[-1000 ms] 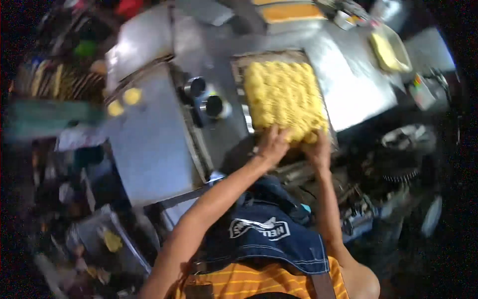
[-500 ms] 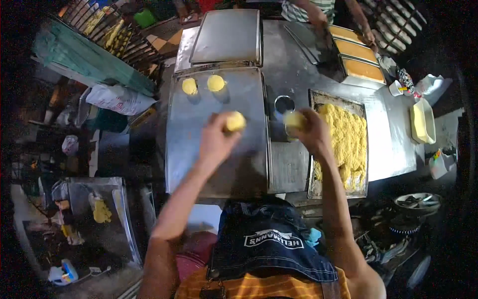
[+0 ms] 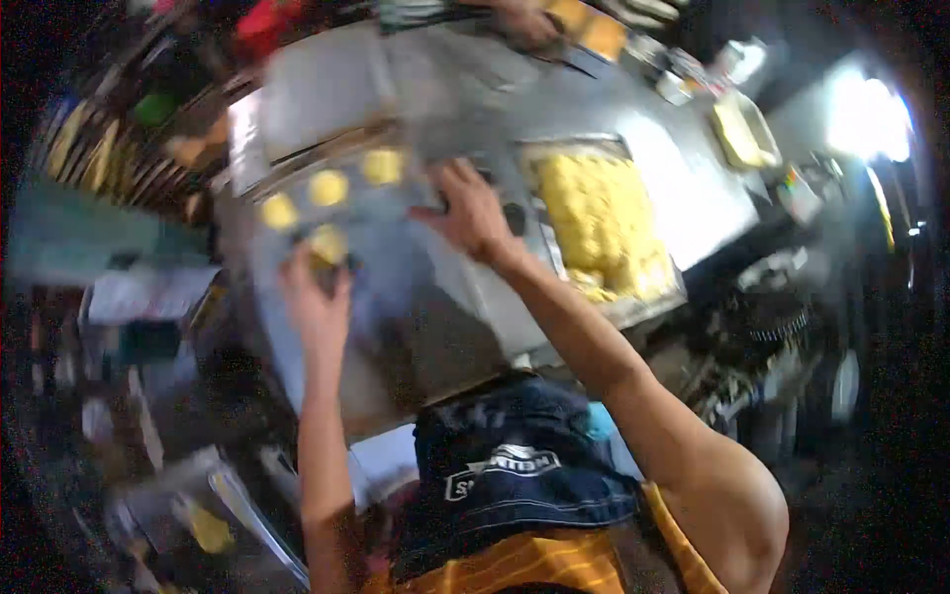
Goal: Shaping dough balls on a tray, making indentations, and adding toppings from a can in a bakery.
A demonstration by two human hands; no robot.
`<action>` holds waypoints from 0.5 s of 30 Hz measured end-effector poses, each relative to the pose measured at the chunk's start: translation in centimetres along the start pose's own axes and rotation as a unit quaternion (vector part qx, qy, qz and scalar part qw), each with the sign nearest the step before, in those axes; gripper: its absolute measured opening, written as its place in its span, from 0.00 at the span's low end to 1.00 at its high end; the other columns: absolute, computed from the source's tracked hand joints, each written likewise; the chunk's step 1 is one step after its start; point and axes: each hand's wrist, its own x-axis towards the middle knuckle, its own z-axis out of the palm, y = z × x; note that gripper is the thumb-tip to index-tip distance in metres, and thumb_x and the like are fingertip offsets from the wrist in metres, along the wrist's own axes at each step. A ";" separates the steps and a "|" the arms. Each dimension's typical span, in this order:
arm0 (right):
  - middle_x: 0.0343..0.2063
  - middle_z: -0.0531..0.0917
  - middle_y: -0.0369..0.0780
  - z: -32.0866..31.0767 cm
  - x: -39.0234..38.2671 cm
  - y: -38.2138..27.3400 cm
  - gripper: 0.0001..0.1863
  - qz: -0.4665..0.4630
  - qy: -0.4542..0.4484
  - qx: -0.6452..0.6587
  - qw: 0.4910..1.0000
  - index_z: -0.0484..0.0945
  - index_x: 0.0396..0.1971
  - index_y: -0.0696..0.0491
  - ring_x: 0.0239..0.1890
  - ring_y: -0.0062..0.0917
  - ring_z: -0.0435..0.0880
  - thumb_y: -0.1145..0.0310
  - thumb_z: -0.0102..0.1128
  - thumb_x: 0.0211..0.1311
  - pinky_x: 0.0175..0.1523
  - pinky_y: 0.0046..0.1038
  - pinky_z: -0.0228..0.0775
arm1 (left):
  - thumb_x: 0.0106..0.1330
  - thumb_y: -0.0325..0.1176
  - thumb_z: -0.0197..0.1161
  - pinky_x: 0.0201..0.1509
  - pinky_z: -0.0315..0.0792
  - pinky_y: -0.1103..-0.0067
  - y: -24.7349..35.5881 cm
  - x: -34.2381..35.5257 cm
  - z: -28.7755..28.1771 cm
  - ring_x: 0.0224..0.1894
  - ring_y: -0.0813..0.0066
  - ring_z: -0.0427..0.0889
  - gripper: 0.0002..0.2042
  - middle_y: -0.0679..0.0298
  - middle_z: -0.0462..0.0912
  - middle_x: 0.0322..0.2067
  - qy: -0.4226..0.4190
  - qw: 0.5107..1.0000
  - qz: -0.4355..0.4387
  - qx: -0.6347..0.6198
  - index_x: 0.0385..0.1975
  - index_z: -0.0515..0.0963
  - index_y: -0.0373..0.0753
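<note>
three rounds point(image 3: 329, 187) are now down on the tray point(image 3: 401, 282) where half a second ago only two lay, and both hands have shifted left over it! the right hand point(image 3: 470, 210), which was carrying a round then, has come up bare, fingers spread wide over the tray's right edge. down at its eight o'clock, the left hand point(image 3: 319, 287) has thumb and fingers parted about another round point(image 3: 329, 243); it's a blurry moment, and i can't tell if that one is gripped or already let go. the three others fan out from that left hand at eleven, twelve and one o'clock.

out we go! at three o'clock from the right hand, just beside it, a dark cup point(image 3: 514, 218), and beyond it the dough point(image 3: 599, 213), bumpy and yellow in its pan point(image 3: 586, 147). from the dough, a tub point(image 3: 764, 127) with yellow stuff at two o'clock, golden cakes point(image 3: 601, 38) at twelve, and a co-worker's hand point(image 3: 532, 28) at eleven. a metal sheet point(image 3: 322, 94) lies past the rounds, twelve o'clock from the left hand, and a dark apron point(image 3: 524, 445) fills six o'clock.
</note>
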 end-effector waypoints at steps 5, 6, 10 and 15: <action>0.50 0.83 0.44 -13.5 -12.9 14.2 0.24 0.000 0.108 -0.036 0.994 0.80 0.52 0.56 0.50 0.40 0.84 0.65 0.76 0.57 0.54 0.37 0.79 | 0.61 0.28 0.75 0.54 0.77 0.75 7.1 -6.2 5.0 0.45 0.69 0.79 0.27 0.59 0.78 0.46 -0.004 0.974 -0.030 -0.225 0.62 0.75 0.35; 0.54 0.80 0.47 -16.8 -15.0 16.7 0.25 0.138 0.111 -0.041 0.983 0.78 0.56 0.55 0.53 0.42 0.82 0.70 0.72 0.57 0.57 0.38 0.77 | 0.61 0.27 0.75 0.55 0.78 0.75 11.6 -7.0 6.9 0.47 0.69 0.80 0.27 0.58 0.78 0.49 -0.066 0.971 0.022 -0.229 0.62 0.75 0.35; 0.62 0.74 0.52 -25.0 -21.8 25.0 0.37 0.322 0.086 -0.163 0.929 0.68 0.68 0.53 0.60 0.46 0.77 0.80 0.67 0.56 0.65 0.39 0.72 | 0.57 0.31 0.77 0.64 0.75 0.68 21.0 -10.2 19.9 0.62 0.55 0.76 0.34 0.51 0.71 0.62 -0.256 0.938 0.139 -0.188 0.66 0.73 0.38; 0.60 0.77 0.48 -23.7 -23.1 28.0 0.36 0.246 0.020 -0.089 0.965 0.69 0.69 0.49 0.59 0.48 0.78 0.79 0.60 0.57 0.60 0.42 0.75 | 0.60 0.35 0.74 0.64 0.71 0.61 25.2 -10.8 29.1 0.61 0.45 0.72 0.33 0.47 0.68 0.58 -0.312 0.944 0.108 -0.023 0.68 0.71 0.45</action>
